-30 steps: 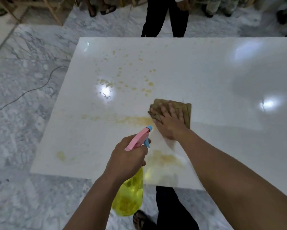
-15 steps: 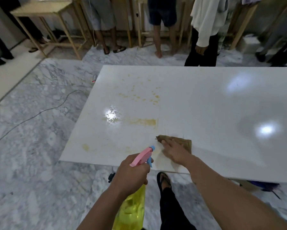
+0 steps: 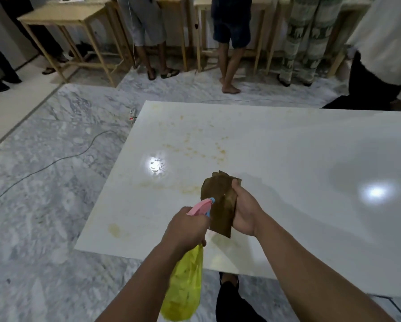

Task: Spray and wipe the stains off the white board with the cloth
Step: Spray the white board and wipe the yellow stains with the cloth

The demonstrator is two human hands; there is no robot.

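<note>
Over the near left part of the white board (image 3: 287,159), yellow stains (image 3: 195,149) dot the surface. Next, the left hand (image 3: 185,228) grips a yellow spray bottle (image 3: 183,289), its pink nozzle aimed at the brown cloth (image 3: 218,205). Further right, the right hand (image 3: 244,210) clutches that cloth, lifted above the board.

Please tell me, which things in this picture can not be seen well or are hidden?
- Spray bottle, head view: trigger covered by the left hand; body blurred.
- White board: right side cut off by the frame edge.
- Cloth: one face turned away, partly covered by the right hand.
- Stains: faint, glare hides some.
</note>
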